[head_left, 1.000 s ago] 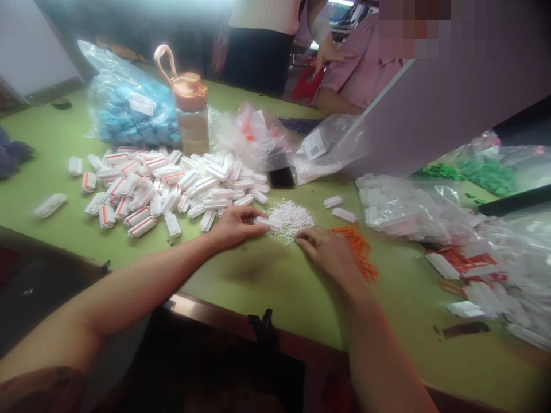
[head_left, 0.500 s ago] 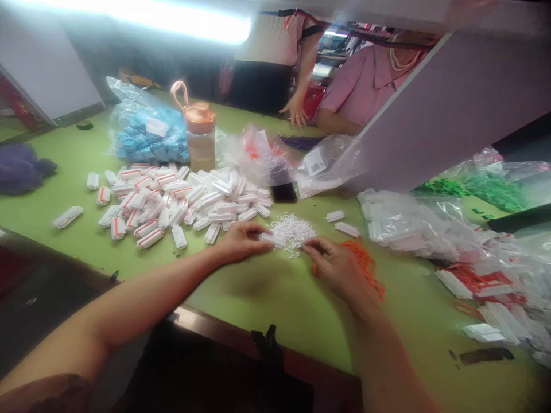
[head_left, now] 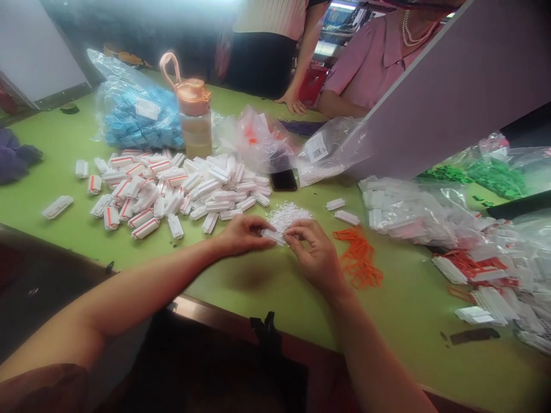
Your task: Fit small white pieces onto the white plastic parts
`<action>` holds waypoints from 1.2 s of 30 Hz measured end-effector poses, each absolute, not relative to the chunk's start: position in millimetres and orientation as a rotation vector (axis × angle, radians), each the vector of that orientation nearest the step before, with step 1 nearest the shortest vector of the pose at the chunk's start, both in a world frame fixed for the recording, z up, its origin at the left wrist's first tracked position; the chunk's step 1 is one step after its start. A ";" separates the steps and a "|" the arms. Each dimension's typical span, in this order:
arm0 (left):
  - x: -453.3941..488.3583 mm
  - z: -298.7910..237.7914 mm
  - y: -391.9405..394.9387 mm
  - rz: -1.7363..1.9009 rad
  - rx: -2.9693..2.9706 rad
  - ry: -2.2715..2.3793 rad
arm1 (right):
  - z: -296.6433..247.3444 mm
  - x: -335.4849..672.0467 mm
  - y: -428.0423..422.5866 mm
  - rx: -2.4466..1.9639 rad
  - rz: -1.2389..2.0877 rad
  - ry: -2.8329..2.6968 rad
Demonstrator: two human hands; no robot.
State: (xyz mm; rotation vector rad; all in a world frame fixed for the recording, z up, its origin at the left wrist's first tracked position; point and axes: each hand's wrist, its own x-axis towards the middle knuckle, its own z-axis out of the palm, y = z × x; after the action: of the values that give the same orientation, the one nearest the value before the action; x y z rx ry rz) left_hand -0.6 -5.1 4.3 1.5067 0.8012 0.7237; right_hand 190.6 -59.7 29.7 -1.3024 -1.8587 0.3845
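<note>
My left hand (head_left: 246, 234) is closed on one end of a small white plastic piece (head_left: 272, 236), long and narrow in shape. At its other end, my right hand (head_left: 310, 246) has thumb and forefinger pinched together; whatever tiny thing they hold is too small to name. Just beyond both hands lies a heap of tiny white plastic bits (head_left: 287, 214). To the right of my right hand is a loose pile of orange plastic strips (head_left: 359, 258). A large pile of white plastic pieces (head_left: 172, 192), some with an orange-red stripe, spreads out left of the hands.
An orange-capped bottle (head_left: 194, 120) stands behind the white pile, beside a bag of blue pieces (head_left: 138, 115). A phone (head_left: 284, 180) lies near clear bags. More bagged white pieces (head_left: 400, 209) are at right. A grey panel (head_left: 447, 86) slants across. Two people (head_left: 269, 51) are across the table.
My right hand has moved left from the edge of the heap of tiny bits to the end of the white piece. My left hand still holds that piece. The view has shifted slightly.
</note>
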 end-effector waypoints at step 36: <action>-0.1 -9.3 2.4 0.840 1.326 0.824 | 23.4 216.6 -59.6 -1.637 0.019 -2.369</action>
State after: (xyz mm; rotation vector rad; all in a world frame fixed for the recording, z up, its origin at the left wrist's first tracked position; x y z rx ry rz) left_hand -0.1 2.4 -9.3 1.3264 0.8236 0.8397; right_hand 216.6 -59.6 23.4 -1.6366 -2.3695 0.0195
